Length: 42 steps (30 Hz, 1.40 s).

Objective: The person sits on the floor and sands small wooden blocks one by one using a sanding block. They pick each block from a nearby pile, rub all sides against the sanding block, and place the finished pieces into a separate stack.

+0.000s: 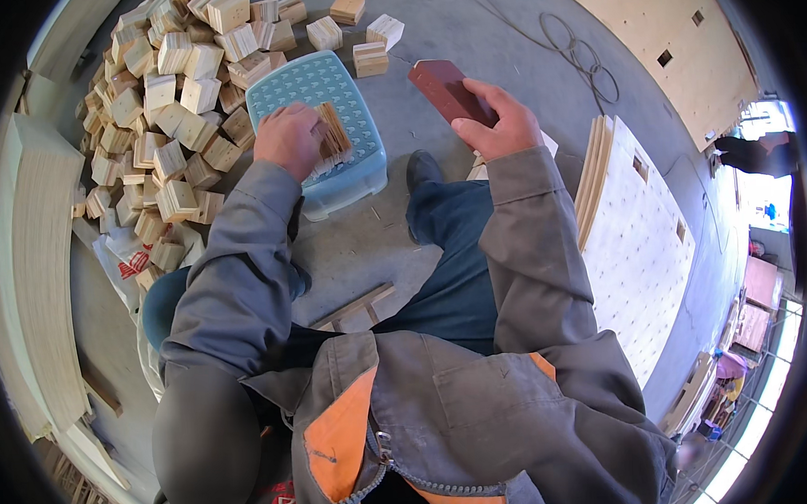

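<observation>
My left hand [289, 142] is closed on a plywood block [333, 134], which rests on a light blue plastic stool [362, 169] with a patterned top. The block's layered edge faces right, and whitish frayed bits or dust lie along its lower edge. Off to the right, my right hand [508, 122] grips a flat, dark red-brown block [439, 84] between thumb and fingers. It looks like a sanding block and is held up in the air, apart from the plywood block.
A big heap of plywood blocks [185, 108] lies left of the stool. Perforated plywood sheets [638, 235] lean at the right. A cable [579, 59] coils on the concrete floor. Between my legs lies a small wooden frame [361, 309]. A person [756, 155] stands far right.
</observation>
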{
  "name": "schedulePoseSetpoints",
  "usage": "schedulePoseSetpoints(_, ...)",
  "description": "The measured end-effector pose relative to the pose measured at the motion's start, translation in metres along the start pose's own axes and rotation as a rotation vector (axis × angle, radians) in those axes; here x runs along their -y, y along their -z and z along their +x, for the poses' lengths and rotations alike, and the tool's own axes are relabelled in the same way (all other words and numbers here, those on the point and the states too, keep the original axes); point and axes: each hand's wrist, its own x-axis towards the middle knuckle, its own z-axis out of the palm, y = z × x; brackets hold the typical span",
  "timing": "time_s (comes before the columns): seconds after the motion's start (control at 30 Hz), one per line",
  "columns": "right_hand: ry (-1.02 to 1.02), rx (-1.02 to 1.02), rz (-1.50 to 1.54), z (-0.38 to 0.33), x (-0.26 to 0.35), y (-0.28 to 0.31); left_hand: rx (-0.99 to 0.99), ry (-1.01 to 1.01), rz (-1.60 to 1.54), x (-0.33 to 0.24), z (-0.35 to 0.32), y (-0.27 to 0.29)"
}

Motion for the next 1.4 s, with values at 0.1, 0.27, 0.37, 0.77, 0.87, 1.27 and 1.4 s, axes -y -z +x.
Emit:
schedulePoseSetpoints(0.1, 0.005, -0.002, -0.022, 0.000, -0.002, 0.003, 0.006, 0.145, -0.154, -0.001, 0.012, 0.011)
schedulePoseSetpoints(0.27, 0.004, 0.002, -0.013, -0.001, -0.003, 0.003, 0.003, 0.133, -0.488, 0.000, 0.014, 0.039)
schedulePoseSetpoints(0.37, -0.006, 0.011, -0.012, -0.002, -0.002, 0.005, 0.318, -0.025, -0.691, -0.013, -0.001, 0.049)
schedulePoseSetpoints(0.77, 0.002, 0.008, -0.035, 0.000, -0.010, 0.005, -0.047, 0.253, -0.997, 0.036, -0.017, 0.042)
schedulePoseSetpoints(0.87, -0.014, -0.016, 0.023, 0.003, -0.018, 0.000, -0.137, 0.325, -0.956, 0.053, -0.042, 0.019)
schedulePoseSetpoints(1.27, 0.338, -0.066, -0.185, -0.012, -0.022, -0.022, 0.043, 0.364, -0.816, 0.044, -0.061, -0.056)
schedulePoseSetpoints(1.4, 0.425, -0.028, -0.263, -0.028, -0.002, -0.067, -0.024, 0.333, -0.698, 0.040, -0.063, -0.060)
